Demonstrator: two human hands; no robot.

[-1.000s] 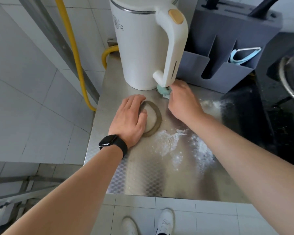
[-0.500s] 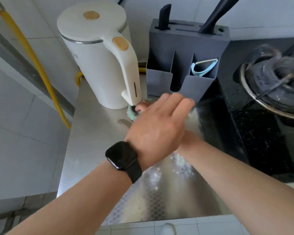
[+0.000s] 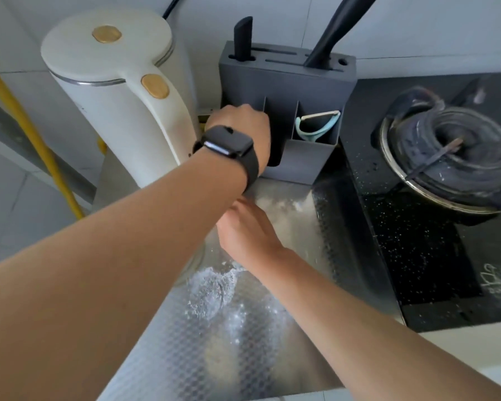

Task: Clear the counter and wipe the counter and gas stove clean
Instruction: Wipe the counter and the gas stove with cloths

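Left hand (image 3: pixel 240 123) has swung up off the steel counter (image 3: pixel 243 357) since 0.5 s ago and is now at the left slot of the grey knife block (image 3: pixel 287 82), right beside the white electric kettle (image 3: pixel 113 105). Knuckles are bent over the slot edge and the fingertips are out of sight, so can't tell if it's gripping the block or dropping something in. My guess is it's clearing stuff so the steel can be wiped. Right hand (image 3: pixel 243 230) sits low on the counter under the left forearm, fingers hidden, can't tell what it holds. Flour (image 3: pixel 209 290) covers the counter's front, and the black gas stove (image 3: pixel 417 256) on the right looks speckled, unwiped. 2 knives (image 3: pixel 243 36) and a peeler (image 3: pixel 315 125) sit in the block
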